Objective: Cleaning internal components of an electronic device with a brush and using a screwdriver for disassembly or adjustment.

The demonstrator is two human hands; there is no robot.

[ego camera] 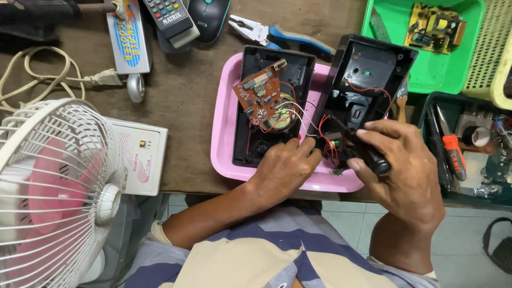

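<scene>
— Landmark?
— Shallow pink plastic tray (221,128), set on a brown wooden tabletop (181,90).

— On the tray?
— Two black plastic casing halves: the front half (250,144) lying flat at the tray's left, carrying a brown printed circuit board (261,97) tilted above a round speaker; the back half (373,64) propped up over the tray's right edge. Thin red and white wires (309,120) strung between the two.

— Hands?
— Left hand (284,166) at the tray's near edge, fingers curled down against the front half's lower corner, pinching at the wires; exact hold not discernible. Right hand (402,168) at the tray's near right corner, closed around a black-handled tool (365,149), its tip hidden among the red wires.

— Around the tray?
— Blue-handled pliers (277,33) just beyond the far edge. Green plastic basket (453,69) holding a yellow circuit board, right of the tray. White table fan (53,192) with pink blades, well to the left.
</scene>
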